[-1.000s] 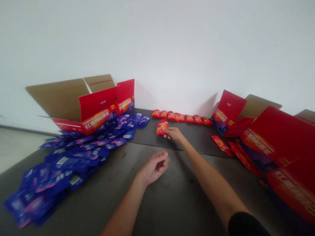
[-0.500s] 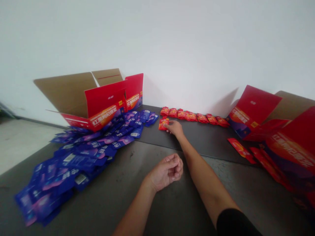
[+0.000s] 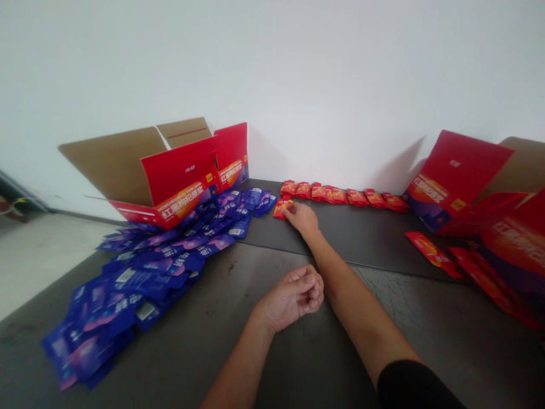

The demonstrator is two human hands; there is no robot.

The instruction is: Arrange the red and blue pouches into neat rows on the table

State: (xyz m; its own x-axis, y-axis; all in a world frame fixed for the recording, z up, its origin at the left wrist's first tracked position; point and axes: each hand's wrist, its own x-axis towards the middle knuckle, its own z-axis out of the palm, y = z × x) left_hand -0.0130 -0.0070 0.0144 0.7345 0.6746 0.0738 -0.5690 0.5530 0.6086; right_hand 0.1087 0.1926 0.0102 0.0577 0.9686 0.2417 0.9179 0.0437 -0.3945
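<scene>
My right hand (image 3: 303, 218) reaches forward over the dark table, its thumb and fingers pinching the right side of a red sachet (image 3: 280, 208). This sachet lies just in front of the left end of a row of red sachets (image 3: 334, 195) along the wall. Nearer to me, my left hand (image 3: 296, 295) hovers beside my right forearm with its fingers curled in, and nothing shows in it. To the left spreads a heap of blue-purple sachets (image 3: 162, 267), several layers deep.
An open red carton (image 3: 183, 196) with raised flaps stands behind the blue heap. Another open red carton (image 3: 443, 187) is at the right by the wall. Red packets (image 3: 432, 253) lie in front of it. The white wall (image 3: 323, 85) bounds the table's back.
The view has shifted slightly. My right hand has moved a little left and its fingers now cover more of the red sachet. My left hand stays curled.
</scene>
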